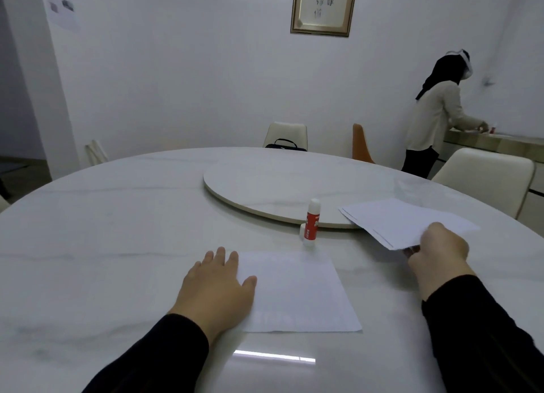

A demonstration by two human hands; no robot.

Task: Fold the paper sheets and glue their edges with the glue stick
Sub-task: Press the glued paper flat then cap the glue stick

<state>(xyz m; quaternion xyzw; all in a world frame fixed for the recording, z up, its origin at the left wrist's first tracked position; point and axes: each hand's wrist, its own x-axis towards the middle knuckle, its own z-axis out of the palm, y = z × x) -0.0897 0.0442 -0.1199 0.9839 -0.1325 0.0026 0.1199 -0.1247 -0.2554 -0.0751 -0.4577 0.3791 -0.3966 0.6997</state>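
Note:
A flat white paper sheet (297, 292) lies on the marble table in front of me. My left hand (216, 286) rests palm down on its left edge, fingers spread. My right hand (438, 252) pinches the near corner of a folded white paper (403, 220), which lies over the turntable's rim at the right. A red and white glue stick (312, 220) stands upright between the two papers, with its small white cap (302, 232) beside its base.
A round turntable (265, 186) sits at the middle of the round white table (103, 230). Chairs stand around the far side, one holding a black bag (285, 144). A person (435, 116) stands at a counter at the far right.

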